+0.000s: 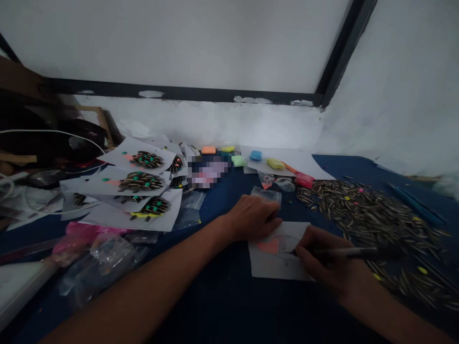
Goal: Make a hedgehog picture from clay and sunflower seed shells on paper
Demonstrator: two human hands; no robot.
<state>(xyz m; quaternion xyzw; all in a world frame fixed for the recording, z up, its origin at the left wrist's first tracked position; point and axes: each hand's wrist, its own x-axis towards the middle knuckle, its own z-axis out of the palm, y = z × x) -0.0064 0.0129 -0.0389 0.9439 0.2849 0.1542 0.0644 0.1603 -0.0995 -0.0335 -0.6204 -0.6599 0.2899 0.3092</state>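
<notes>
A small sheet of white paper (265,267) lies on the blue tabletop, with a coral-pink patch and dark pen lines drawn on it. My left hand (253,215) rests on its upper left edge, fingers loosely bent and thumb a little apart, pressing the sheet down. Between the fingers of my right hand (330,267) is a dark pen (353,252), its tip at the drawn lines. The right palm lies over the paper's right side and hides part of it. Just beyond my left hand is a clear plastic bag (267,193).
Sunflower seeds (373,220) spread in a heap on the right. Finished-looking seed hedgehog pictures (141,182) are stacked at left. Coloured clay packs (256,155) and another white sheet (308,162) lie near the wall. Crumpled plastic bags (107,251) sit beside my left forearm.
</notes>
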